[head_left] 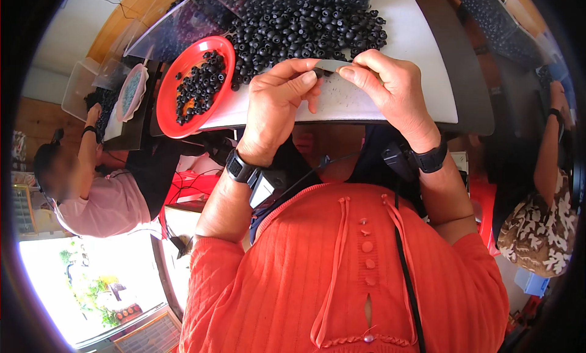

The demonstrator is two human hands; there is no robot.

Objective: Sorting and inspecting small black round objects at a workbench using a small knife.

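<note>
Crowding white tabletop indoors: black parts

Exposure's decent on my hands and the bench; both fairly sharp. Bright opening below-left of the bench is blown out to white, detail mostly gone. Deep shadow under the bench. Black pieces on the bench clump dark, small glints only. Fisheye bows the bench's right edge; corners vignette black. Person left of the bench looks soft.
</note>
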